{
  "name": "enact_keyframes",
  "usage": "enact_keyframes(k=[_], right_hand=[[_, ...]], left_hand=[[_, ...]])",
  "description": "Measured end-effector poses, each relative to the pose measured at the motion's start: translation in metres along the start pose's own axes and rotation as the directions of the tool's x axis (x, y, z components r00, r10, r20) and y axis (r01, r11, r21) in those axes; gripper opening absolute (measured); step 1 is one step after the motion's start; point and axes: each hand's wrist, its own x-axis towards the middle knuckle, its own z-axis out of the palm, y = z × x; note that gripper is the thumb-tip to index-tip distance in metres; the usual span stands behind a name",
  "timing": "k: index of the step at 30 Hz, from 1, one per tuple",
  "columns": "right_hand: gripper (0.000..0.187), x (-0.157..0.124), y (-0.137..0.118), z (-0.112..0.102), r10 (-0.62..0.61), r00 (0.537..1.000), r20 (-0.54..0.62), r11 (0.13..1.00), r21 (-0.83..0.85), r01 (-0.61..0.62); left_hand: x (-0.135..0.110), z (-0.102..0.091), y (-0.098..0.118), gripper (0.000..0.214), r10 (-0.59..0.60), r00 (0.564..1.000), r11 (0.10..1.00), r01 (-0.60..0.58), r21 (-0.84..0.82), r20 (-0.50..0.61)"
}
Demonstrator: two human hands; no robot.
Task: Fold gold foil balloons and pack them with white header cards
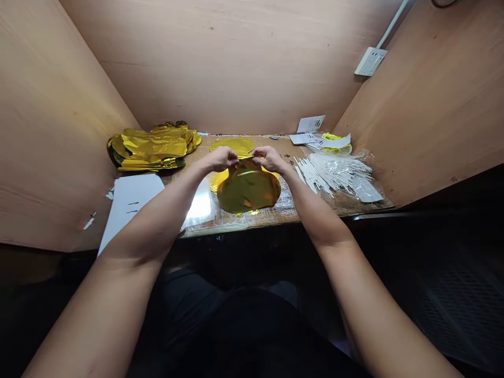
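The left grip [222, 159] and the right grip [269, 159] sit close together, each pinching the narrow top of a gold foil balloon [249, 188] between thumb and fingers. The balloon hangs flat and deflated from them, over the middle of the wooden bench [292, 202] and in front of a round gold foil piece [232, 146]. Farther left lies a heap of gold foil balloons [151, 148], with white paper sheets [128, 205] nearer the edge. To the right, a clear bag of white sticks [334, 176] lies near printed paper slips [310, 125].
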Motion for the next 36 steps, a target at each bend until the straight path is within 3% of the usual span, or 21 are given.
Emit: enact_keyframes(k=[2, 4, 7, 9, 11, 15, 18, 21, 23, 24, 25, 27, 29, 32, 34, 36], right_hand=[[0.017, 0.013, -0.009, -0.019, -0.043, 0.994, -0.103, 0.999, 0.018, 0.045], [0.014, 0.014, -0.023, -0.042, -0.123, 0.964, -0.235, 0.991, 0.023, 0.132], [0.016, -0.017, -0.047, -0.066, -0.232, 0.911, -0.342, 0.966, 0.029, 0.257], [0.018, -0.056, -0.057, -0.064, -0.275, 0.903, -0.331, 0.956, 0.009, 0.294], [0.017, -0.102, -0.058, -0.045, -0.29, 0.918, -0.27, 0.955, -0.024, 0.295], [0.019, -0.192, -0.038, 0.03, -0.289, 0.942, -0.172, 0.955, 0.014, 0.296], [0.02, -0.231, -0.029, 0.078, -0.164, 0.959, -0.23, 0.984, 0.036, 0.177], [0.021, -0.228, -0.036, 0.094, 0.115, 0.953, -0.28, 0.993, 0.0, -0.119], [0.021, -0.207, -0.044, 0.091, 0.294, 0.93, -0.219, 0.948, -0.055, -0.313], [0.02, -0.195, -0.048, 0.086, 0.36, 0.917, -0.171, 0.92, -0.097, -0.379], [0.02, -0.185, -0.051, 0.081, 0.409, 0.904, -0.123, 0.894, -0.145, -0.424], [0.02, -0.172, -0.055, 0.072, 0.468, 0.883, -0.047, 0.854, -0.234, -0.465], [0.023, -0.173, -0.059, 0.064, 0.491, 0.871, 0.017, 0.835, -0.294, -0.465], [0.028, -0.194, -0.066, 0.056, 0.436, 0.9, -0.004, 0.839, -0.36, -0.408], [0.035, -0.205, -0.07, 0.049, 0.245, 0.969, -0.015, 0.898, -0.372, -0.233], [0.036, -0.202, -0.07, 0.042, 0.016, 0.995, 0.1, 0.945, -0.328, 0.017]], left_hand=[[-0.001, -0.025, 0.018, 0.022, 0.062, 0.991, 0.988, -0.045, 0.149, -0.114], [-0.009, -0.044, 0.037, 0.021, 0.147, 0.954, 0.954, -0.067, 0.293, -0.263], [-0.04, -0.046, 0.059, 0.026, 0.32, 0.863, 0.899, -0.147, 0.413, -0.391], [-0.071, -0.024, 0.065, 0.025, 0.415, 0.83, 0.864, -0.231, 0.447, -0.373], [-0.104, 0.015, 0.063, 0.023, 0.445, 0.829, 0.843, -0.259, 0.472, -0.339], [-0.162, 0.107, 0.046, 0.025, 0.464, 0.854, 0.835, -0.332, 0.44, -0.235], [-0.183, 0.154, 0.036, 0.024, 0.389, 0.904, 0.885, -0.312, 0.345, -0.18], [-0.178, 0.166, 0.035, 0.028, 0.174, 0.959, 0.951, -0.105, 0.29, -0.225], [-0.167, 0.161, 0.037, 0.032, 0.038, 0.954, 0.962, 0.045, 0.271, -0.296], [-0.161, 0.157, 0.039, 0.032, 0.027, 0.945, 0.962, 0.064, 0.264, -0.327], [-0.158, 0.153, 0.04, 0.032, 0.063, 0.939, 0.964, 0.03, 0.264, -0.337], [-0.157, 0.149, 0.041, 0.043, 0.234, 0.933, 0.946, -0.154, 0.286, -0.273], [-0.164, 0.151, 0.039, 0.047, 0.394, 0.908, 0.889, -0.336, 0.31, -0.145], [-0.179, 0.159, 0.032, 0.036, 0.453, 0.889, 0.854, -0.409, 0.322, -0.071], [-0.181, 0.159, 0.026, 0.036, 0.424, 0.902, 0.877, -0.387, 0.285, -0.082], [-0.174, 0.15, 0.021, 0.032, 0.375, 0.925, 0.914, -0.358, 0.191, -0.06]])
